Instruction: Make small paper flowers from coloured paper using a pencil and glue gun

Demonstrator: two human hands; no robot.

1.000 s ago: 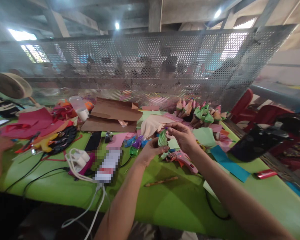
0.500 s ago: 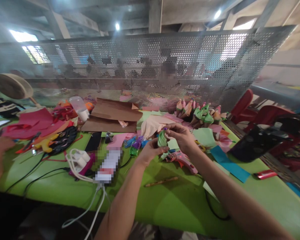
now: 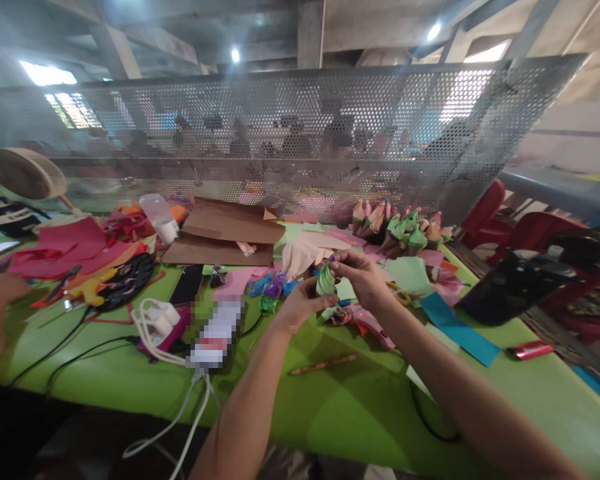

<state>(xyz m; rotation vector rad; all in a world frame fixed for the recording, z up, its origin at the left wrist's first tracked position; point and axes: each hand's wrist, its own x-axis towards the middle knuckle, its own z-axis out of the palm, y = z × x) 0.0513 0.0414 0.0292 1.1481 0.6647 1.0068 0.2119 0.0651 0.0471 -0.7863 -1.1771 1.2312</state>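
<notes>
Between my two hands is a small green paper swirl (image 3: 325, 280), layered like soft-serve ice cream and held upright above the table. My left hand (image 3: 303, 305) closes round its lower part, thumb across the front. With thumb and forefinger my right hand (image 3: 357, 270) pinches its top, where a small purple bit shows. Just below and behind my hands lies a pink glue gun (image 3: 373, 328), partly covered by my right forearm. A thin brown stick (image 3: 323, 364) rests on the green table (image 3: 330, 407) nearer to me.
Finished paper cones (image 3: 405, 230) stand at the back right, near a black bottle (image 3: 510, 287). Blue paper (image 3: 460, 328) and a red lighter-like object (image 3: 531, 350) lie at right. Left are a phone (image 3: 217, 333) on cables, a power strip (image 3: 165, 327) and another person's hand (image 3: 3, 300).
Both hands stay almost in place, with my right fingers shifting slightly at the swirl's top. The other person's hand at the left edge has moved a little.
</notes>
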